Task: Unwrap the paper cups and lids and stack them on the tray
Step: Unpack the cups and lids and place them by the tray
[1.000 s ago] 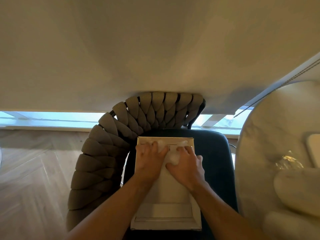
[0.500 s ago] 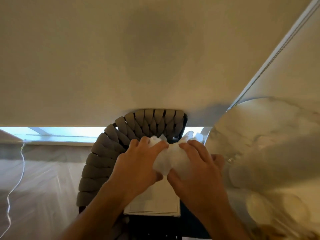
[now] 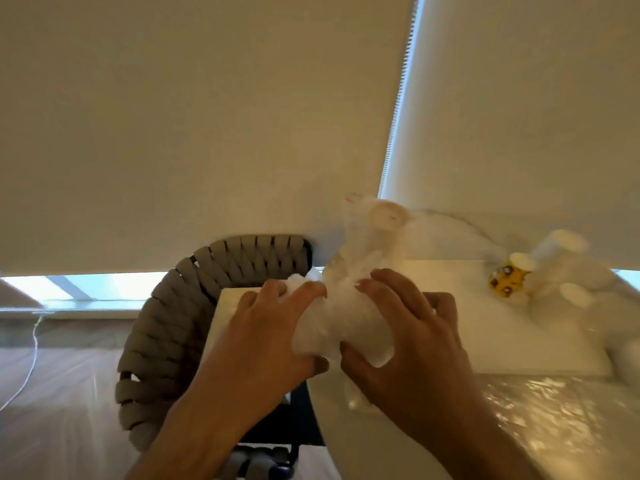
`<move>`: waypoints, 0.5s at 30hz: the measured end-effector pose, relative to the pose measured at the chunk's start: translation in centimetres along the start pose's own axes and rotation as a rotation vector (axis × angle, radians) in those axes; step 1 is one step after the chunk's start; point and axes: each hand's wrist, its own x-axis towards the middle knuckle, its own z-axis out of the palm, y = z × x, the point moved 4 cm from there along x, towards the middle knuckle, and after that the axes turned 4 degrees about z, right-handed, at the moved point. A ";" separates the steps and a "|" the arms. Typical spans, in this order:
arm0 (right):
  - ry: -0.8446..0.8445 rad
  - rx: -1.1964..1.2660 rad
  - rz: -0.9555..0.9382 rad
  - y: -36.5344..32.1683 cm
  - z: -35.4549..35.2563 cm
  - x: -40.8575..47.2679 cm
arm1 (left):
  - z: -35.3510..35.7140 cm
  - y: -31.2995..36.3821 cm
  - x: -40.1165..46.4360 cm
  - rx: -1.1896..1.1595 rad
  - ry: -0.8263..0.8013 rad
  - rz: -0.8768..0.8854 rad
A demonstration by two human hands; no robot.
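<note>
Both hands hold one crumpled bundle of clear plastic wrap [image 3: 341, 327] in front of me. My left hand [image 3: 266, 337] grips its left end with fingers curled over it. My right hand [image 3: 412, 337] grips its right side. The bundle hangs over the left edge of the round marble table [image 3: 349, 441]. A white tray [image 3: 502, 327] lies flat on the table behind my right hand. Wrapped white cups and lids [image 3: 554, 282] with a yellow label lie blurred at the tray's far right. More wrapped white items [image 3: 377, 223] stand behind the bundle.
A woven grey chair [image 3: 166, 323] with a dark seat stands left of the table; a second white tray [image 3: 225, 317] rests on it. Crinkled clear plastic [image 3: 554, 420] lies on the table at the right. A roller blind and its bead chain [image 3: 398, 109] hang behind.
The hands lifted the plastic bundle off the tray on the chair and carried it right, over the table's edge. My view swung right, bringing the table's tray and wrapped cups into sight.
</note>
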 end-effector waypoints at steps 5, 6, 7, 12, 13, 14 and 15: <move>0.014 -0.035 0.034 5.5 -5.8 -3.9 | 2.9 7.8 -0.3 -0.008 -0.022 0.069; 0.026 -0.041 0.047 6.6 -6.8 -4.6 | 3.5 9.2 -0.3 -0.016 -0.028 0.090; 0.034 -0.046 0.058 7.7 -7.7 -5.1 | 4.1 10.5 -0.2 -0.026 -0.034 0.104; 0.101 -0.021 0.126 12.5 -10.9 -6.3 | 6.4 15.2 1.6 -0.072 -0.045 0.149; 0.096 -0.009 0.156 13.4 -11.2 -6.4 | 6.7 15.9 2.1 -0.078 -0.053 0.151; 0.097 0.001 0.175 14.2 -11.4 -6.4 | 6.9 16.6 2.6 -0.084 -0.060 0.155; 0.105 0.004 0.188 15.0 -11.6 -6.4 | 7.2 17.3 3.1 -0.088 -0.064 0.161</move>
